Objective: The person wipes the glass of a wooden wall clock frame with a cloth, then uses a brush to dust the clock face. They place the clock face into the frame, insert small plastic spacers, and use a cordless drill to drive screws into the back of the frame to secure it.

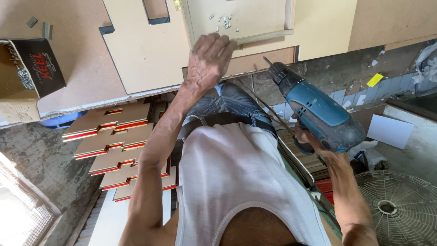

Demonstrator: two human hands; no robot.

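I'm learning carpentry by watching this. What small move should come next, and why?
Probably bring the blue drill in the right hand toward the wooden strip. The left hand rests at the strip's end on the board, screws lie nearby, and the bit hangs off the work.

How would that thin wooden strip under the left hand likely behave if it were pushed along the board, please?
The wooden strip looks slim and light, so it would probably slide easily on the smooth board. Its squared edges suggest no rolling. It might scatter the loose screws nearby.

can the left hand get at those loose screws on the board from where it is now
Probably yes. The left hand rests on the board's edge by the wooden strip, and the screws lie just beyond its fingertips with nothing between.
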